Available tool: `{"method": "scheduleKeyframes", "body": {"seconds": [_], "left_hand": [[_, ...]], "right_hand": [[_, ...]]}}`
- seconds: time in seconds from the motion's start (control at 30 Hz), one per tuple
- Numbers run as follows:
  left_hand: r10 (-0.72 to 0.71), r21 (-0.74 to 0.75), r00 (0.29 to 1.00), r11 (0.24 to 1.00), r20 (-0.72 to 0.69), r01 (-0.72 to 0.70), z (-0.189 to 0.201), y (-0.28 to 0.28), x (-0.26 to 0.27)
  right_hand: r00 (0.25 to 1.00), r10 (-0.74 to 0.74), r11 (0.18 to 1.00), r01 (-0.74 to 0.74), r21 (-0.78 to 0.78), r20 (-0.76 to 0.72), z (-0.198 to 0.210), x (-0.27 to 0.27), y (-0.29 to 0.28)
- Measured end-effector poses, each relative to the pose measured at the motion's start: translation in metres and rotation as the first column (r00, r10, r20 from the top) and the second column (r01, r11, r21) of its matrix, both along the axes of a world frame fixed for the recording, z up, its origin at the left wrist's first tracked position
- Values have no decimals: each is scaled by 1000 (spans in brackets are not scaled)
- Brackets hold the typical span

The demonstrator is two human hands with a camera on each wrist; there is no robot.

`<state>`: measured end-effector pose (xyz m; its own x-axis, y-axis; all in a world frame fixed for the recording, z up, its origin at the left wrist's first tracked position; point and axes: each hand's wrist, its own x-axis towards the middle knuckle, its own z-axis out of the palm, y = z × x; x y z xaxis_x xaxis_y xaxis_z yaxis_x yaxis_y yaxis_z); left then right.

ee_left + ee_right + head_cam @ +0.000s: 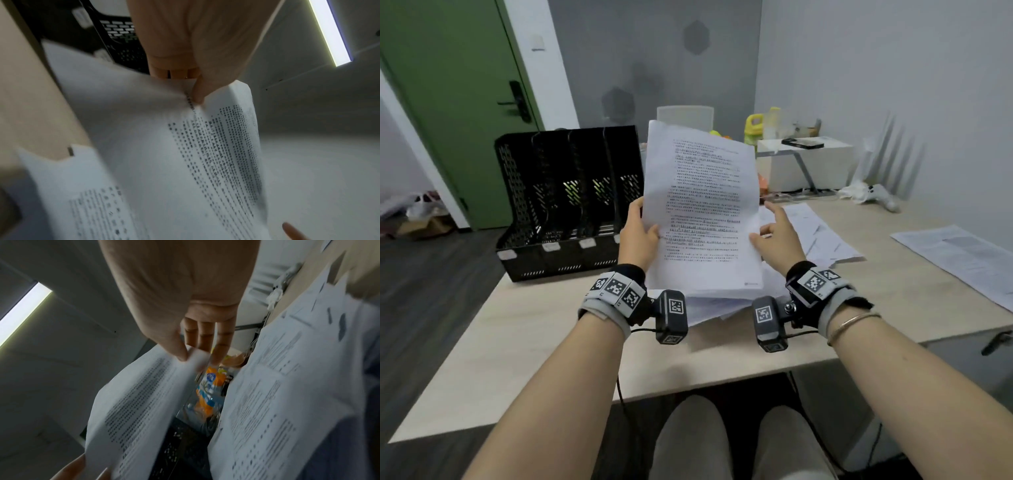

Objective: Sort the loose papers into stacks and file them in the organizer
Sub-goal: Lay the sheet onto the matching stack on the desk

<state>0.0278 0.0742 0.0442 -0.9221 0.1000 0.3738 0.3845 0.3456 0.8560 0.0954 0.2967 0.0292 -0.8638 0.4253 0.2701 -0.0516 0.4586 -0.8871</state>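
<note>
Black mesh organizer [565,202] stands beyond the left hand [638,236], whose thumb and fingers pinch a printed sheet [703,205]; the right hand [779,236] pinches the opposite edge. Thin, floppy paper likely needs both edges supported.

Sheet [702,205]: thin white paper, matt, printed, slightly creased. Organizer [565,202]: black, perforated, semi-gloss, likely metal, though blur prevents certainty. Counter [544,325]: pale wood-look surface, smooth, matt. Door [448,85]: green, smooth, satin.
</note>
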Motion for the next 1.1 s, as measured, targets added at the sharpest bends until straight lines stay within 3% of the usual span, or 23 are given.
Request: {"method": "scheduleKeyframes", "body": {"seconds": [0.27, 0.53, 0.7, 0.87, 1.1], "left_hand": [[191, -80, 977, 980, 99, -184, -19, -72, 4], [364, -254, 920, 913, 147, -320, -36, -133, 5], [492, -384, 845, 836, 208, -392, -48, -169, 5], [611, -590, 744, 716, 272, -372, -50, -190, 8], [632, -798, 707, 581, 319, -159, -53, -190, 10]], "right_hand": [[992, 125, 988, -125, 89, 8, -4, -39, -71], [942, 280, 939, -308, 150, 184, -32, -58, -138], [895, 347, 894, -405, 190, 279, -42, -67, -176], [860, 389, 875, -456, 159, 330, -54, -72, -206], [794, 468, 829, -546, 117, 389, -61, -71, -237]]}}
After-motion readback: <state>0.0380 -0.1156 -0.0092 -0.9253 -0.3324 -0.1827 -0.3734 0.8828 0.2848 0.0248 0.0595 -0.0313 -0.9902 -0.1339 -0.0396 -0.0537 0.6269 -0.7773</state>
